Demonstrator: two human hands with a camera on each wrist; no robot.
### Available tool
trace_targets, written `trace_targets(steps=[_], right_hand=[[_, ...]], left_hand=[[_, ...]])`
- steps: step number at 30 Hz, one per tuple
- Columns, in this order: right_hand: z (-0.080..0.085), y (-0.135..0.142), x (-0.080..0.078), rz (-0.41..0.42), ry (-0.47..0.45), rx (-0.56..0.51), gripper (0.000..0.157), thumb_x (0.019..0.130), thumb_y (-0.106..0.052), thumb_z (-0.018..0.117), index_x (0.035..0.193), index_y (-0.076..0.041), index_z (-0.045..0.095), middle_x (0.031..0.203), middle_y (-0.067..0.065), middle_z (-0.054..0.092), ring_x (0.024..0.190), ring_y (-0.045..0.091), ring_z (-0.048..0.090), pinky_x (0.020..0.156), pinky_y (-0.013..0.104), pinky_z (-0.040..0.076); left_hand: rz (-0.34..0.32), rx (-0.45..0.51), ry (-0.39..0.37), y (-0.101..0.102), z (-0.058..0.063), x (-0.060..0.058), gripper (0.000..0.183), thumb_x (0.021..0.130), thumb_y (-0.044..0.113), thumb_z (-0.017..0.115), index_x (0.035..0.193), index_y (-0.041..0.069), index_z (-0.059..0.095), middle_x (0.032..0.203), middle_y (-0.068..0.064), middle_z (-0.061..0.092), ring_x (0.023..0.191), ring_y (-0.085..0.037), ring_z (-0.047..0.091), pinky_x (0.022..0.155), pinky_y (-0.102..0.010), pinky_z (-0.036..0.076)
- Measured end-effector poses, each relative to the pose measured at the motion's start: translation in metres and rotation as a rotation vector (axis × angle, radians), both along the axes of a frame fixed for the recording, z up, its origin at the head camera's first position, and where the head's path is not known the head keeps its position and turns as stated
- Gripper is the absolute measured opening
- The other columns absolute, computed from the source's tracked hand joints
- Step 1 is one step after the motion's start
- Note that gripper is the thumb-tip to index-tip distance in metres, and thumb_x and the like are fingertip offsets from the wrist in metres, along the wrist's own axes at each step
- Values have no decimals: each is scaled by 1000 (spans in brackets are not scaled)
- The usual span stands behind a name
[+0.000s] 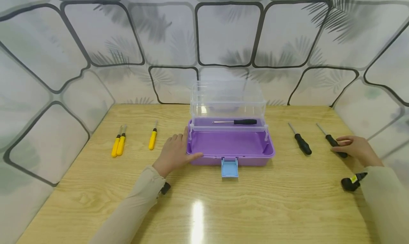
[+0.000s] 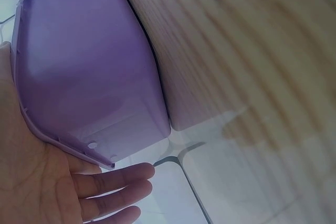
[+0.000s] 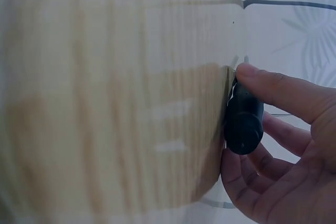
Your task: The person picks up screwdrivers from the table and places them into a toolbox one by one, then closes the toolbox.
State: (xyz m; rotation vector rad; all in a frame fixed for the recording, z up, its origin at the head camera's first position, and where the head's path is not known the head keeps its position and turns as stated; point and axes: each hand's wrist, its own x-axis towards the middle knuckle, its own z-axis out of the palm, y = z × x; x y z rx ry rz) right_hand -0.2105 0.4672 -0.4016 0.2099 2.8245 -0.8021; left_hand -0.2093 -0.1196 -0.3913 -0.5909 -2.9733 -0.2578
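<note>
A purple toolbox (image 1: 230,161) with a raised clear lid (image 1: 228,98) stands mid-table, its blue latch (image 1: 229,168) hanging down in front. Against its left end rests my left hand (image 1: 174,153), thumb along the front rim and fingers extended; the left wrist view shows them loosely straight beside the purple wall (image 2: 89,66). At the far right, my right hand (image 1: 358,150) grips the handle of a black-handled screwdriver (image 1: 332,141) lying on the table. Thumb and fingers lie on either side of the black handle (image 3: 244,124) in the right wrist view.
Another black-handled screwdriver (image 1: 301,143) lies left of the right hand. One more black screwdriver (image 1: 245,122) lies across the toolbox's back part. On the left are a single yellow-handled tool (image 1: 153,139) and a pair of yellow-handled tools (image 1: 120,144). Patterned cloth (image 1: 228,34) surrounds the table.
</note>
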Motion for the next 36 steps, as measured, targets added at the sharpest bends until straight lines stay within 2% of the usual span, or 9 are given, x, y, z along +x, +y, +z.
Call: trace_targets(steps=[9,17,24,31,36], right_hand=[[-1,-1,-2,36,20,19,73,86,-36,67,129,16,40,123,43,45,106,57,45,81,57,45],[-1,1,0,4,20,3,71,85,-35,68,126,17,42,114,37,53,106,53,46,85,60,41],[-3,4,-1,-4,21,18,72,83,-38,68,126,15,44,120,37,50,109,54,42,87,63,38],[-2,5,0,-11,35,51,75,78,-45,71,121,14,51,115,37,53,102,52,48,81,58,42],[-1,3,2,-22,50,56,71,81,-43,69,120,14,52,115,37,52,101,52,47,80,58,42]], left_hand=[[13,8,-18,0,-2,-2,113,77,72,55,149,-2,9,117,-25,59,106,-36,57,94,-46,48],[5,14,-16,0,-3,-2,113,77,72,55,149,-1,9,117,-25,59,105,-36,57,94,-47,48],[-4,10,-13,0,-3,-2,111,78,70,55,148,-4,11,116,-26,60,105,-37,57,93,-47,48],[-7,-1,1,-1,-2,-1,110,79,70,55,147,-6,15,113,-26,61,102,-38,58,90,-47,49],[-12,-5,14,-1,-3,-1,110,79,70,55,147,-7,16,112,-25,61,101,-37,58,89,-47,49]])
